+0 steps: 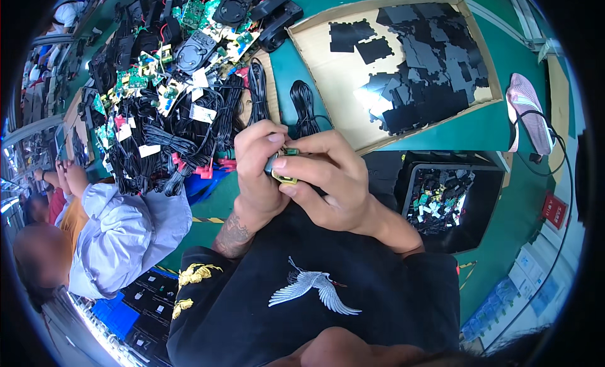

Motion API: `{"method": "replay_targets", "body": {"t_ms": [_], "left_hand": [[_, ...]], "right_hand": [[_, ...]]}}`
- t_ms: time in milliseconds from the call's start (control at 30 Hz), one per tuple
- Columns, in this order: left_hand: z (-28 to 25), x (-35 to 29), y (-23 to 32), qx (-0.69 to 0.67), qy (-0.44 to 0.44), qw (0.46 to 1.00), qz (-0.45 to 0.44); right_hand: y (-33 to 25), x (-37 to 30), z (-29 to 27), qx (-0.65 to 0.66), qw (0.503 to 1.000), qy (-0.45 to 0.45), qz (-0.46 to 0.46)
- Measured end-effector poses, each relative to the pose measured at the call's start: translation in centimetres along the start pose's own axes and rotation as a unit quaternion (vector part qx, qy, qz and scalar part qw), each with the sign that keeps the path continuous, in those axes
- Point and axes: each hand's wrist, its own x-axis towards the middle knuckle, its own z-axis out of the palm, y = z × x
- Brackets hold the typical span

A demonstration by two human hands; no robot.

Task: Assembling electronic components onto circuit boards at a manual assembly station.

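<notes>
Close in front of my chest, my left hand (257, 168) and my right hand (334, 181) meet around a small circuit board (287, 177). Green and yellow parts of it show between the fingertips, with a dark piece at its left side; the rest is hidden by my fingers. Both hands are closed on it, thumbs and fingers pinching. Just beyond them, a coiled black cable (304, 105) lies on the green table, and another black cable bundle (257, 89) lies beside it on the left.
A large heap of circuit boards (132, 80), black housings (189, 52) and cables covers the far left. A shallow cardboard tray (315, 70) holds black plastic sheets (428, 70). At right stands a black bin (488, 203) of mixed parts. Another person's sleeve (120, 222) is at left.
</notes>
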Motion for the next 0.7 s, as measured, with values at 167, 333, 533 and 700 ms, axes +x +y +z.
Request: {"method": "replay_targets", "body": {"t_ms": [167,333,533,700], "left_hand": [[-0.1,-0.1,0.1,-0.010,0.022,1.000,-0.002],[-0.5,-0.5,-0.2,0.078,0.019,0.995,0.053],[-0.7,-0.6,-1.2,0.016,0.019,0.996,0.083],[-0.2,-0.2,-0.8,0.065,0.024,0.996,0.050]], "right_hand": [[-0.5,0.2,-0.1,-0.008,1.000,-0.010,0.006],[-0.8,0.6,-0.4,0.008,0.999,0.004,0.044],[-0.4,0.8,-1.3,0.091,0.991,-0.064,0.068],[-0.6,0.5,-0.5,-0.034,0.999,0.001,0.025]]}}
